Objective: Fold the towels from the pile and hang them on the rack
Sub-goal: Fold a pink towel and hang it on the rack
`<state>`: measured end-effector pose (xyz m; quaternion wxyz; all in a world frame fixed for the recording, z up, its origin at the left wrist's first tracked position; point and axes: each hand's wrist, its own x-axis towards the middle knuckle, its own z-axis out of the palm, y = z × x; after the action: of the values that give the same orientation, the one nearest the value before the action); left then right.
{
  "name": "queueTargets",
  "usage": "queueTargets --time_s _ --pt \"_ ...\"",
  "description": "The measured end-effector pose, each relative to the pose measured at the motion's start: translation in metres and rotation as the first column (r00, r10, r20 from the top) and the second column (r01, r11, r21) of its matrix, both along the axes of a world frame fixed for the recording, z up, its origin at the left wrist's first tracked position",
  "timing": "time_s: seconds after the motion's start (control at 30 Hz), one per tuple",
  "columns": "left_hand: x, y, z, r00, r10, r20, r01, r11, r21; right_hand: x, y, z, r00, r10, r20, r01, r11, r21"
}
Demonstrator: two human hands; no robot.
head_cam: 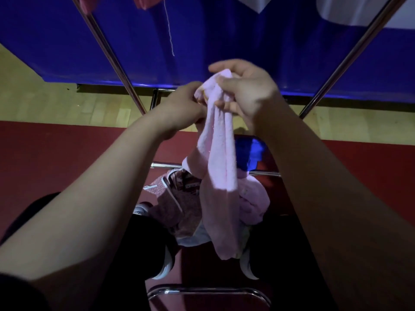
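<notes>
Pink towel (219,167), gripped at its bunched top by left hand (182,104) and right hand (247,93), hangs above the pile (177,207); corners are best separated and drawn apart before folding.

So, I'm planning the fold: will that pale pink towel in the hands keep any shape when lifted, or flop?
Probably floppy: the pale pink towel hangs in limp vertical folds below the left hand and right hand gripping its bunched top. Likely light, since the cloth looks thin where it drapes. Its fuzzy surface suggests it won't slip readily.
</notes>
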<state>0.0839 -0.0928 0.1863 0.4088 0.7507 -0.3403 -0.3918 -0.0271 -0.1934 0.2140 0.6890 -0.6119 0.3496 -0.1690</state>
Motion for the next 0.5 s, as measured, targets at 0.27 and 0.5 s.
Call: queueTargets --time_s 0.27,0.5 --pt "0.012 0.001 0.007 0.955 0.171 0.241 -0.159 0.985 -0.067 -0.015 -0.029 0.009 0.974 -0.037 -0.222 -0.017 0.972 -0.236" --pt "-0.003 -0.001 0.028 0.955 0.085 0.283 -0.013 0.969 -0.248 -0.015 -0.001 -0.005 0.928 0.237 -0.288 -0.337 0.863 -0.375"
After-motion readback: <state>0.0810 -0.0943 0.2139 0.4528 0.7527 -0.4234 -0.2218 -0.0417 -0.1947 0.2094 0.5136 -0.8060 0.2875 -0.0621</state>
